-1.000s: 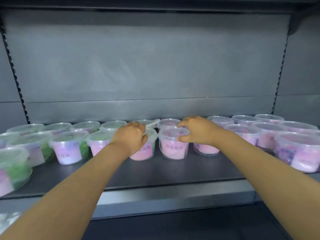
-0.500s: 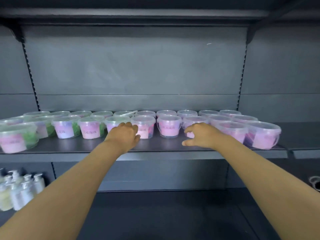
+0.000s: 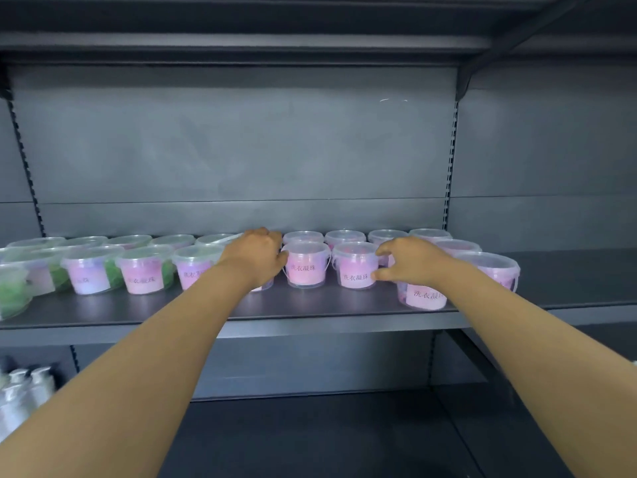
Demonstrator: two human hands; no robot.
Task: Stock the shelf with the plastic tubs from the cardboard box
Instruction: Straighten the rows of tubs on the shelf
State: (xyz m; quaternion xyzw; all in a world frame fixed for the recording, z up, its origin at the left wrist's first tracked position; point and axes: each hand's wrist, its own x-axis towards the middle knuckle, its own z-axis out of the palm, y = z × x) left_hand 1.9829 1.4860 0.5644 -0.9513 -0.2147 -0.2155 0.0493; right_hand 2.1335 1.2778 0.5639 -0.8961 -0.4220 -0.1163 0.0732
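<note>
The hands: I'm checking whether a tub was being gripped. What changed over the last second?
Both hands came off the lids, drew back, then reached in again. The left hand now covers one front tub; the right hand brackets the tub beside it. The tub rows on the shelf stayed put.

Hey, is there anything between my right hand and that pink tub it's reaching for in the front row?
Nothing visible stands between them. The right hand is open beside the pink tub, its fingertips at the tub's right side. Another tub stands close on its left, next to the left hand.
</note>
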